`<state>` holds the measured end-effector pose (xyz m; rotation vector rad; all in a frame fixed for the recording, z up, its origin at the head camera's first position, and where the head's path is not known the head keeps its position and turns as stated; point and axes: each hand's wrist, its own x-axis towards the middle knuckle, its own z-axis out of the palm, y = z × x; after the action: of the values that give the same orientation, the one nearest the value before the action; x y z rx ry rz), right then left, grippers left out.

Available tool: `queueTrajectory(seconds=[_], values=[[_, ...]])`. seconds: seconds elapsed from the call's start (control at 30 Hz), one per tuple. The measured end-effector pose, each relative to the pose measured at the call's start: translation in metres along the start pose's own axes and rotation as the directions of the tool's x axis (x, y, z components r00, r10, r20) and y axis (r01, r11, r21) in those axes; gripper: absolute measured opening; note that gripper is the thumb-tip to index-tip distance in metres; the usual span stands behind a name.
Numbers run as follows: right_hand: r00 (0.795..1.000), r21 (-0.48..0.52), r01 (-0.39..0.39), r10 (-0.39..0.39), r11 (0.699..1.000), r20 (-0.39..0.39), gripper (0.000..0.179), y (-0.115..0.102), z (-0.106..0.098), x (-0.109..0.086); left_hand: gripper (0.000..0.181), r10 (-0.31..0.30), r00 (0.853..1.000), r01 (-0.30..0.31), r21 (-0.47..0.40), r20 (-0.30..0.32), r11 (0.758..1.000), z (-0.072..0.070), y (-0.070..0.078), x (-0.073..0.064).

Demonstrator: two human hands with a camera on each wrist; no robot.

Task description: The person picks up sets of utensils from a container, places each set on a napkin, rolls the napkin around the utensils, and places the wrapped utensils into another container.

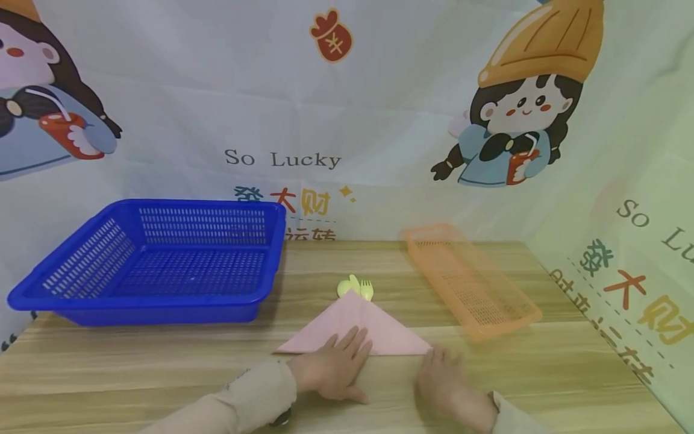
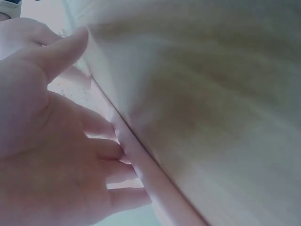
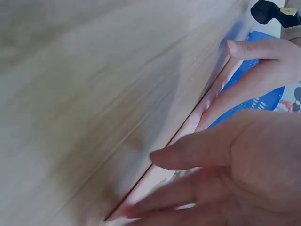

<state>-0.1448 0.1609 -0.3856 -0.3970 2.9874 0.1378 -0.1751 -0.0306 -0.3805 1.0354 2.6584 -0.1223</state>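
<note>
A pink napkin (image 1: 355, 322) lies on the table as a triangle, its long folded edge toward me. From behind its top point show the pale yellow heads of a spoon (image 1: 344, 289), a knife (image 1: 355, 282) and a fork (image 1: 367, 290); the rest of them is hidden. My left hand (image 1: 338, 364) rests with spread, straight fingers on the napkin's near edge, thumb out over the wood. My right hand (image 1: 446, 380) is at the napkin's right corner. Its fingertips touch there, and in the right wrist view the thumb (image 3: 176, 155) stays apart from the fingers.
A large blue basket (image 1: 162, 301) stands on the left of the wooden table (image 1: 569, 386). An orange basket (image 1: 477, 289) lies at an angle on the back right. Behind the table hangs a printed cloth (image 1: 390, 120), which also runs along the right side.
</note>
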Motion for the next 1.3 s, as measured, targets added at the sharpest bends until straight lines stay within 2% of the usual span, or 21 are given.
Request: queueTrajectory(seconds=[0.07,0.17,0.23,0.33,0.47,0.57,0.67,0.93,1.3], values=[[0.999,0.026,0.033,-0.032,0.999,-0.038,0.043,-0.003,-0.003,0.001,0.082,0.007,1.000,-0.007,-0.024,-0.006,1.000,0.000,-0.001,0.001],[0.985,0.077,0.166,-0.161,0.983,-0.069,0.048,-0.010,-0.009,0.004,0.081,0.015,1.000,-0.016,-0.065,-0.017,0.998,0.000,-0.003,0.001],[0.963,0.105,0.267,-0.262,0.958,-0.057,0.050,-0.015,-0.012,0.007,0.081,0.022,0.999,-0.025,-0.085,-0.030,0.996,0.000,-0.005,0.001],[0.917,0.143,0.398,-0.392,0.906,-0.066,0.053,-0.022,-0.012,0.013,0.084,0.007,0.999,-0.012,-0.106,-0.047,0.994,0.000,-0.005,-0.003],[0.879,0.131,0.477,-0.472,0.869,-0.068,0.053,-0.031,-0.011,0.021,0.091,-0.067,0.997,0.060,-0.135,-0.045,0.989,0.000,-0.004,-0.013],[0.859,0.108,0.512,-0.508,0.852,-0.063,0.053,-0.035,-0.011,0.025,0.092,-0.116,0.993,0.111,-0.153,-0.024,0.982,0.001,-0.003,-0.018],[0.844,0.093,0.536,-0.534,0.839,-0.048,0.053,-0.038,-0.010,0.028,0.092,-0.124,0.992,0.120,-0.145,-0.014,0.982,0.002,-0.003,-0.020],[0.845,0.064,0.535,-0.535,0.842,-0.023,0.054,-0.042,-0.008,0.030,0.092,-0.123,0.992,0.121,-0.167,-0.001,0.978,0.005,-0.004,-0.025],[0.834,-0.059,0.548,-0.551,0.834,-0.041,0.050,-0.041,-0.007,0.031,0.092,-0.191,0.981,0.194,-0.185,0.033,0.963,0.011,-0.013,-0.036]])
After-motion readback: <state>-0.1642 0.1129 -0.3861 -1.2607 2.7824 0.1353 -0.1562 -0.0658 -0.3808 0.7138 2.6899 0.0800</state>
